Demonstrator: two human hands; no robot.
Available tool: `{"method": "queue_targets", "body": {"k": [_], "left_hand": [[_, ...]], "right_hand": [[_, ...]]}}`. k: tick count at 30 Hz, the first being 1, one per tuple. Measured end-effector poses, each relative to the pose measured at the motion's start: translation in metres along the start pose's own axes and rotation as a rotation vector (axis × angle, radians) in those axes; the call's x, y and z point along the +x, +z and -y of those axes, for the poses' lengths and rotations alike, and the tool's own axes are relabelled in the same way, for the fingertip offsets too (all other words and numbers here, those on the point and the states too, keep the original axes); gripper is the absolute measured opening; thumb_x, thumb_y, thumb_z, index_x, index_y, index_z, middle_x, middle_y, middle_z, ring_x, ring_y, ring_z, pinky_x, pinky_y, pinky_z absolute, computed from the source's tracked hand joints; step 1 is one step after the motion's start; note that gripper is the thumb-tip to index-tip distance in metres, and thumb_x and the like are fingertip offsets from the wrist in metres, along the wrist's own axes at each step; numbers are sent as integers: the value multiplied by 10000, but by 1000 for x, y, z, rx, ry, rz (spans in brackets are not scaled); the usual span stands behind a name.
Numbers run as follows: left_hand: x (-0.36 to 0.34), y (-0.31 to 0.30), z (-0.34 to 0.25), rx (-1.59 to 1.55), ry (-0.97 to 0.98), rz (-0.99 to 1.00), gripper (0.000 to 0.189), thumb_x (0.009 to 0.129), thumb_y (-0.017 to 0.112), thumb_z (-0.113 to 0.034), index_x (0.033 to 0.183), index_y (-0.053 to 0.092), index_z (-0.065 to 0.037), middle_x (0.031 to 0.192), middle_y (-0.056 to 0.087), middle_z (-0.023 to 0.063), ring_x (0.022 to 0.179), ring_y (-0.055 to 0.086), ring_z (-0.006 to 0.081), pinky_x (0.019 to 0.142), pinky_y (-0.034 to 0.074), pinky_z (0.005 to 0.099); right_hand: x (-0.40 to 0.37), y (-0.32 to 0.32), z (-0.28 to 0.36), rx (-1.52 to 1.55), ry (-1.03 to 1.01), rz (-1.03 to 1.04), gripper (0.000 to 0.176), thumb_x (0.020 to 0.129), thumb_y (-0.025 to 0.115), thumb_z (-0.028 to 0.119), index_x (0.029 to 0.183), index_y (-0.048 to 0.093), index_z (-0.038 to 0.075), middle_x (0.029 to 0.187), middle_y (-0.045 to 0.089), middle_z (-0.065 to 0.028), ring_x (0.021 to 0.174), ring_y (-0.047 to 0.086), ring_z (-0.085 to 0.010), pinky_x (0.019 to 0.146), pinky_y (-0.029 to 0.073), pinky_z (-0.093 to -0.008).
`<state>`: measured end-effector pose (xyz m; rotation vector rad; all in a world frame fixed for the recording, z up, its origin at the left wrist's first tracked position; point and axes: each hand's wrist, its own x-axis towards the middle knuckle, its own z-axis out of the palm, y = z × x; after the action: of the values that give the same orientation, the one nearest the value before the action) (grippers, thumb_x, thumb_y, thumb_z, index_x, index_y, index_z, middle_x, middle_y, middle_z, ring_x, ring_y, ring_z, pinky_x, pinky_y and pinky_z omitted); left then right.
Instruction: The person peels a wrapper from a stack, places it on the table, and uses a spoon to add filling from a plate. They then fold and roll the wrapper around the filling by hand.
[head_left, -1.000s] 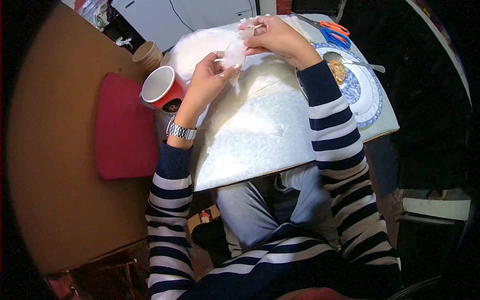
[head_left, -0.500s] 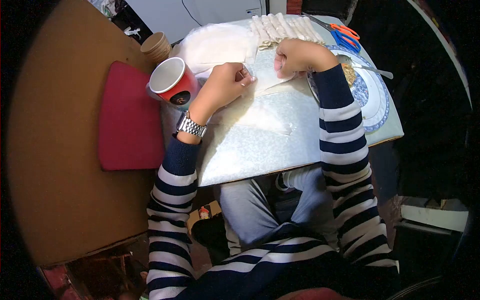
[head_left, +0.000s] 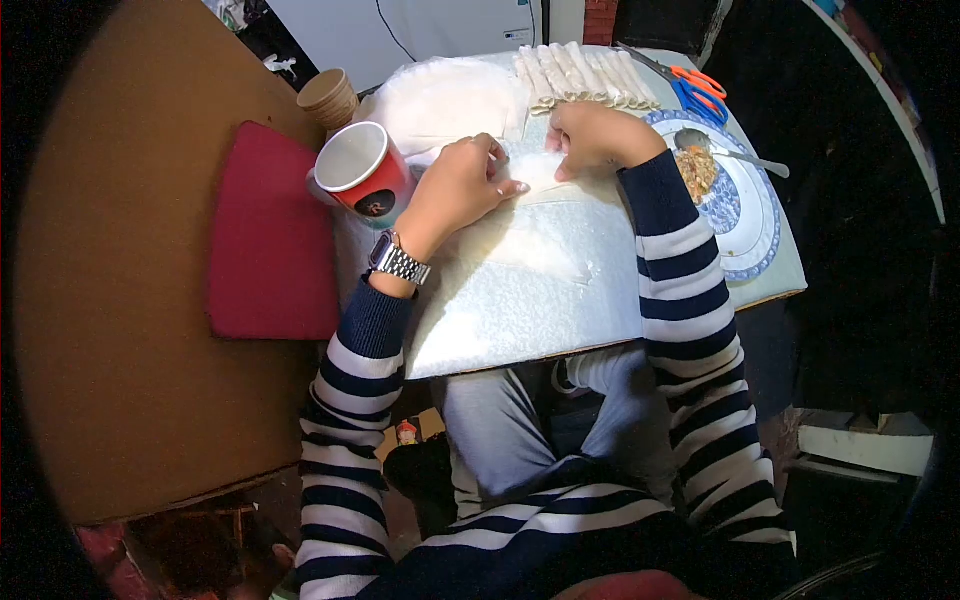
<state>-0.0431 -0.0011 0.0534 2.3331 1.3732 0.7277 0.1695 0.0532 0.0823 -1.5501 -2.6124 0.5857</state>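
A small white-topped counter [head_left: 520,320] is filling the middle of my view, with a brown floor and a red cushion [head_left: 265,230] off to its left. On the counter a thin pale wrapper sheet [head_left: 545,178] is lying flat, and both hands are sitting on its far part. The left hand [head_left: 462,185] is resting on the sheet's left side with fingers half curled and one fingertip stretched out along it, released rather than closed around anything; a metal watch [head_left: 398,262] is showing at that wrist. The right hand [head_left: 590,135] is bending its knuckles over the sheet's far right edge, fingertips touching it, and I cannot tell whether it is pinching the edge or only pressing. A red paper cup [head_left: 362,170] is standing upright just beside the left hand, near the counter's left edge, with a stack of brown cups [head_left: 330,97] behind it. A pile of white wrappers [head_left: 450,95] is lying beyond the left hand, and a row of finished rolls [head_left: 585,75] is lying just beyond the right hand. To the right, a blue-patterned plate [head_left: 750,215] is carrying some filling [head_left: 697,170] and a spoon [head_left: 730,152], close to the right forearm. Scissors [head_left: 695,85] with orange and blue handles are lying at the far right corner.
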Motion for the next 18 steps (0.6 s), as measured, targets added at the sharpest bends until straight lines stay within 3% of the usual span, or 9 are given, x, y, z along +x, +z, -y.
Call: {"method": "queue_targets", "body": {"k": [1, 4, 7, 10, 13, 16, 18], "left_hand": [[0, 0, -3, -31, -51, 9, 429, 764, 803, -316, 983, 640, 15, 867, 659, 207, 844, 640, 345, 761, 506, 399], [2, 4, 2, 31, 48, -46, 390, 785, 785, -309, 986, 651, -3, 911, 645, 196, 900, 606, 349, 835, 475, 417], [2, 8, 5, 96, 159, -103, 344, 811, 759, -292, 994, 659, -18, 943, 631, 183, 931, 577, 347, 887, 440, 435], [2, 11, 8, 103, 139, -120, 311, 822, 747, -282, 970, 656, -24, 925, 644, 177, 937, 571, 346, 895, 424, 444], [5, 6, 5, 76, 124, -131, 263, 862, 731, -226, 976, 632, -11, 878, 680, 161, 806, 630, 270, 767, 483, 366], [7, -1, -2, -174, 7, -119, 229, 872, 723, -172, 993, 617, -9, 833, 681, 158, 722, 630, 218, 674, 486, 333], [5, -12, -13, -182, -61, -69, 235, 874, 722, -159, 1004, 607, -1, 821, 676, 152, 696, 626, 198, 641, 487, 324]], "right_hand": [[0, -2, -1, -2, -53, -6, 406, 611, 865, 170, 928, 694, -17, 784, 678, -110, 728, 651, -240, 664, 513, -339], [-5, -6, 6, 1, -29, -49, 364, 642, 847, 201, 884, 697, -26, 748, 684, -116, 705, 657, -249, 660, 514, -345], [-4, -7, 2, 71, -109, -105, 326, 677, 823, 223, 850, 700, -25, 717, 680, -114, 678, 646, -225, 661, 511, -331], [-9, -13, 6, 83, -113, -75, 299, 710, 807, 209, 867, 698, -21, 725, 677, -103, 671, 627, -187, 651, 501, -316], [-12, -16, 10, 145, -105, -77, 277, 741, 794, 203, 883, 695, -13, 720, 668, -82, 662, 601, -151, 636, 486, -294], [-16, -22, 12, 219, -124, -70, 276, 765, 787, 202, 917, 692, -8, 711, 654, -61, 664, 593, -139, 628, 477, -284], [-19, -25, 14, 226, -130, -38, 275, 772, 783, 203, 922, 689, -7, 701, 644, -50, 664, 586, -129, 627, 473, -280]]}}
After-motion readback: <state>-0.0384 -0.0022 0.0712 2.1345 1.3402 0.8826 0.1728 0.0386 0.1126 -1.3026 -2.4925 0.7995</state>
